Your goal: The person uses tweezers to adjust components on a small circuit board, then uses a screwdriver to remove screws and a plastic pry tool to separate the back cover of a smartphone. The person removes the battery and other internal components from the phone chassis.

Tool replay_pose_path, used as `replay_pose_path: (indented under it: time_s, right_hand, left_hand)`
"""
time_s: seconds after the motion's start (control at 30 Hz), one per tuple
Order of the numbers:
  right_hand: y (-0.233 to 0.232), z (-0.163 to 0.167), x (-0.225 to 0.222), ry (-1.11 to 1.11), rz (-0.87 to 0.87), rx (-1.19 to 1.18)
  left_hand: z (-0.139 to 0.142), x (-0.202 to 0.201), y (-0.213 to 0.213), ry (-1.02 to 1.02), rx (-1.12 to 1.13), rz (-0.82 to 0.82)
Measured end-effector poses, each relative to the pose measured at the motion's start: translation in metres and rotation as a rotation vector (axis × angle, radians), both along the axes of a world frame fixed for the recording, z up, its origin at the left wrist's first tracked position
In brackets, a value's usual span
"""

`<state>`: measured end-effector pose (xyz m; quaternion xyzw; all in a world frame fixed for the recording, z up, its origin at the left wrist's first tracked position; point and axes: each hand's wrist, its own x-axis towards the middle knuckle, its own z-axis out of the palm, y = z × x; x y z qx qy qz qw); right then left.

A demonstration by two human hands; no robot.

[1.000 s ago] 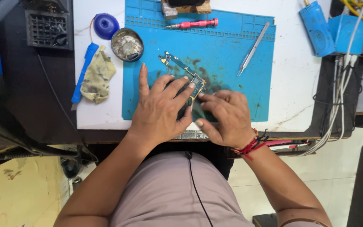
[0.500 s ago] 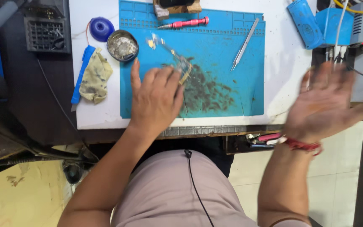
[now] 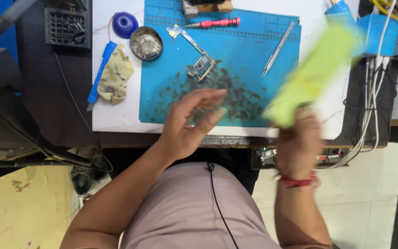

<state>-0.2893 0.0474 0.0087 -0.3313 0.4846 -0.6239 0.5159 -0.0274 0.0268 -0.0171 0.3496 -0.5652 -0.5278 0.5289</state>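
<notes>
Left hand (image 3: 190,121) open, palm up, fingers loosely curled over near edge of blue mat (image 3: 245,50). Right hand (image 3: 299,143) raised off mat's right edge, gripping blurred yellow-green flat object (image 3: 314,74). Circuit board (image 3: 201,68) lies mid-mat, beyond left hand.

Blurred yellow-green flat package (image 3: 316,74), right side

Left hand (image 3: 187,127) hovers open, fingers (image 3: 208,96) pointing toward two o'clock; right hand (image 3: 298,140) blurred, fingers closed in a grip.

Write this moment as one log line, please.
right hand: holds blurred yellow-green flat object | left hand: open, above stained blue rubber mat | small green circuit board: on mat
</notes>
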Motion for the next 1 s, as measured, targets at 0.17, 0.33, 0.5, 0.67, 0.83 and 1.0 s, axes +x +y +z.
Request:
replay_pose_path:
  time_s: [0.17,0.33,0.5,0.67,0.83,1.0]
  right_hand:
    - [0.021,-0.011,0.064,0.11,0.451,0.362]
    - [0.016,0.02,0.077,1.14,0.234,-0.235]
    - [-0.003,0.04,0.077,1.253,0.513,-0.665]
    - [-0.01,0.047,0.078,1.115,0.74,-0.473]
    - [-0.009,0.055,0.085,1.257,0.556,-0.715]
    - [0.002,0.046,0.092,1.457,0.398,-0.844]
  left_hand:
    - [-0.01,-0.014,0.005,0.809,0.59,-0.449]
    - [-0.025,-0.01,0.016,0.91,0.632,-0.376]
    - [-0.045,-0.012,0.029,0.852,0.738,-0.387]
    - [-0.051,-0.012,0.038,0.776,0.743,-0.471]
    - [-0.035,-0.009,0.037,0.75,0.756,-0.455]
    - [-0.021,-0.008,0.036,0.707,0.704,-0.441]
